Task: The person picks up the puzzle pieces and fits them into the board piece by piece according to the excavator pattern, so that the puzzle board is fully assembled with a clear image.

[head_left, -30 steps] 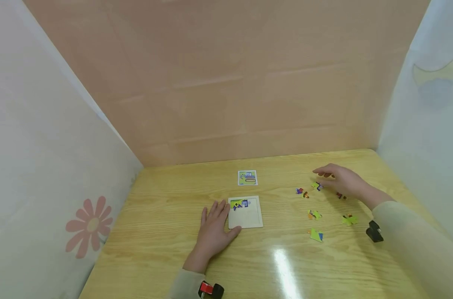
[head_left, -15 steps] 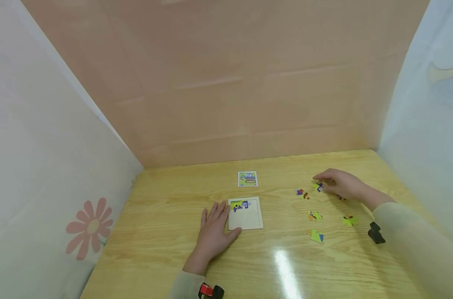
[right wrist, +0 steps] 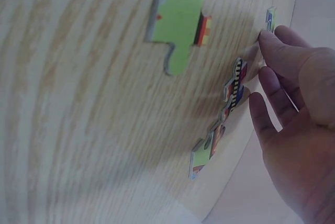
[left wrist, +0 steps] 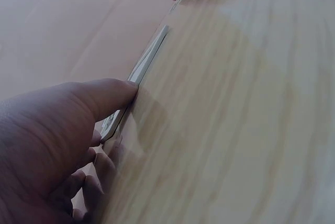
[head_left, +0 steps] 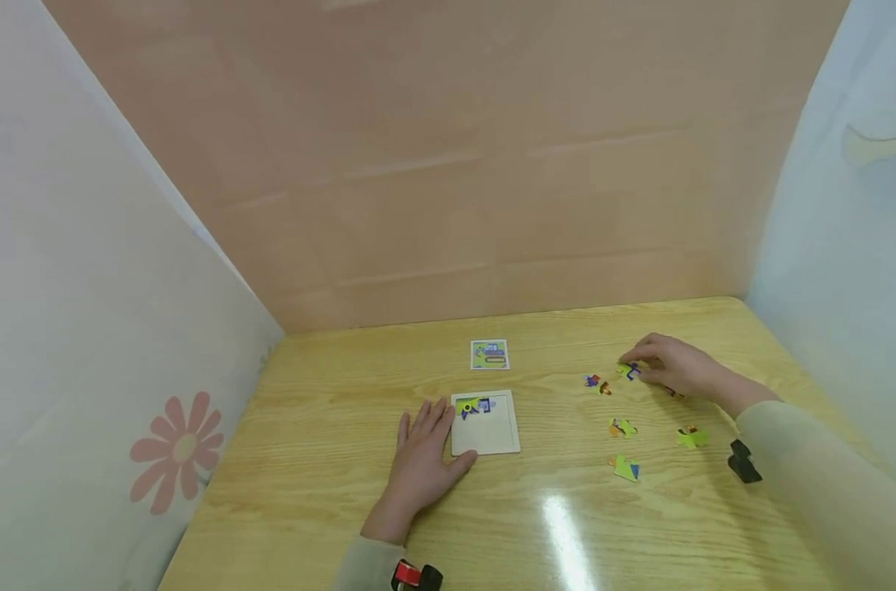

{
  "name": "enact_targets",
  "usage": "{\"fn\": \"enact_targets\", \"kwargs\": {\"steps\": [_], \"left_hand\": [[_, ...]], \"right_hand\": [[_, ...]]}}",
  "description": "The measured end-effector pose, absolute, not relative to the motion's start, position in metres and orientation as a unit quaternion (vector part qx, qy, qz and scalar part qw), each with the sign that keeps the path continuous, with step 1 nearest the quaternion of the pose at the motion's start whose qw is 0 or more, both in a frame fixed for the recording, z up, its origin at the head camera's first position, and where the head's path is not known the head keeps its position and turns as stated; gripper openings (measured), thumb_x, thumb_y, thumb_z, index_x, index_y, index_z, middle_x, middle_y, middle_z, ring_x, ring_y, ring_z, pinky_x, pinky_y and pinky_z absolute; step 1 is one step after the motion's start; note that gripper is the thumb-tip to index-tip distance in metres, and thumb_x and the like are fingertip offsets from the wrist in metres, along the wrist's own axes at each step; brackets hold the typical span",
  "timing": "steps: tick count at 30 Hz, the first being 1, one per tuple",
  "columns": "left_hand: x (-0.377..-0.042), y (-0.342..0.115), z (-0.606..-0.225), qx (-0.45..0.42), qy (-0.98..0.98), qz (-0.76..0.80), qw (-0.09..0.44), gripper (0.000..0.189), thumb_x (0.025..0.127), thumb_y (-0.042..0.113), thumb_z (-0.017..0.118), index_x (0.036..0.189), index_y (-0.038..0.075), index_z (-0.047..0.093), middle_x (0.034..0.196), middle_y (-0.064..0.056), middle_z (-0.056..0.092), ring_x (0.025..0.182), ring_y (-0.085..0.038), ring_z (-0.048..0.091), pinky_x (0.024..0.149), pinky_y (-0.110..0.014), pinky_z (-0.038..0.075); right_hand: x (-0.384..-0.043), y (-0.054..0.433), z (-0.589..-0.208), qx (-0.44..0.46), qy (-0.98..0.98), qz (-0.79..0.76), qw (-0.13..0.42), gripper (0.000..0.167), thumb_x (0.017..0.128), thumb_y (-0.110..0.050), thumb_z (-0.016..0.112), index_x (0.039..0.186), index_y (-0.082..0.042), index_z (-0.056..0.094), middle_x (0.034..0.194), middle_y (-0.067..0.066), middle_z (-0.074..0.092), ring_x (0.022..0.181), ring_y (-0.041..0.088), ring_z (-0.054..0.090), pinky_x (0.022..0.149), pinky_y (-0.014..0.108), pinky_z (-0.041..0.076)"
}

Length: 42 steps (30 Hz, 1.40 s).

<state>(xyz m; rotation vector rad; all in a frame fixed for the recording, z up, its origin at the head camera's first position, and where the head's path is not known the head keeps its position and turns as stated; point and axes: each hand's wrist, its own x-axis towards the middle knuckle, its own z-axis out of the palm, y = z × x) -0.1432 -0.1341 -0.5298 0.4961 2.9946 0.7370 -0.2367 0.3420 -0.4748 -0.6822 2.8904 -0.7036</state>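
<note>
My left hand (head_left: 422, 466) rests on the table with its straight fingers along the left side of a small white puzzle tray (head_left: 496, 437). Its thumb touches the tray's near edge, also seen in the left wrist view. A few joined puzzle pieces (head_left: 475, 406) fill the tray's upper left corner. My right hand (head_left: 677, 367) pinches a green and blue puzzle piece (head_left: 628, 371) at the table surface, index finger on its far side and thumb on its near side. In the right wrist view, that piece (right wrist: 270, 19) shows just past the thumb tip.
A square picture card (head_left: 490, 355) lies behind the tray. Several loose pieces spread round the right hand: a red and blue one (head_left: 592, 380), a green and orange one (head_left: 623, 428), a green one with a blue corner (head_left: 625, 468) and a green one (head_left: 692, 437). Cloth walls enclose the table.
My right hand has come down onto the green and blue piece, and its fingers have closed in at the piece's sides. The piece has turned a little. The left hand stays put.
</note>
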Motion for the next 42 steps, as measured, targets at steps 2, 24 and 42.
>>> {"fn": "enact_targets", "kwargs": {"steps": [2, 24, 42], "left_hand": [[-0.1429, -0.1343, -0.53, 0.159, 0.958, 0.237, 0.009, 0.084, 0.102, 0.055, 0.074, 0.165, 0.004, 0.051, 0.177, -0.013, 0.036, 0.166, -0.039, 0.025, 0.134, -0.064, 0.005], [-0.146, -0.1344, -0.5343, 0.163, 0.959, 0.23, 0.005, 0.084, 0.102, 0.056, 0.073, 0.164, 0.004, 0.051, 0.177, -0.012, 0.038, 0.166, -0.038, 0.025, 0.134, -0.064, 0.006], [-0.1458, -0.1336, -0.5292, 0.158, 0.959, 0.236, 0.007, 0.085, 0.102, 0.056, 0.073, 0.164, 0.002, 0.051, 0.177, -0.014, 0.037, 0.166, -0.039, 0.025, 0.134, -0.064, 0.006]], "right_hand": [[-0.2366, 0.3414, -0.4749, -0.224, 0.946, -0.228, 0.045, 0.033, 0.101, -0.004, 0.079, 0.134, -0.003, 0.078, 0.128, 0.016, 0.067, 0.111, 0.037, 0.067, 0.095, 0.062, 0.057], [-0.2406, 0.3431, -0.4791, -0.218, 0.949, -0.224, 0.031, 0.025, 0.101, -0.008, 0.081, 0.125, -0.001, 0.077, 0.124, 0.014, 0.071, 0.116, 0.04, 0.068, 0.102, 0.066, 0.055], [-0.2399, 0.339, -0.4816, -0.153, 0.962, -0.226, 0.013, 0.027, 0.099, -0.015, 0.084, 0.12, -0.002, 0.074, 0.115, 0.013, 0.076, 0.11, 0.039, 0.071, 0.099, 0.065, 0.056]]}}
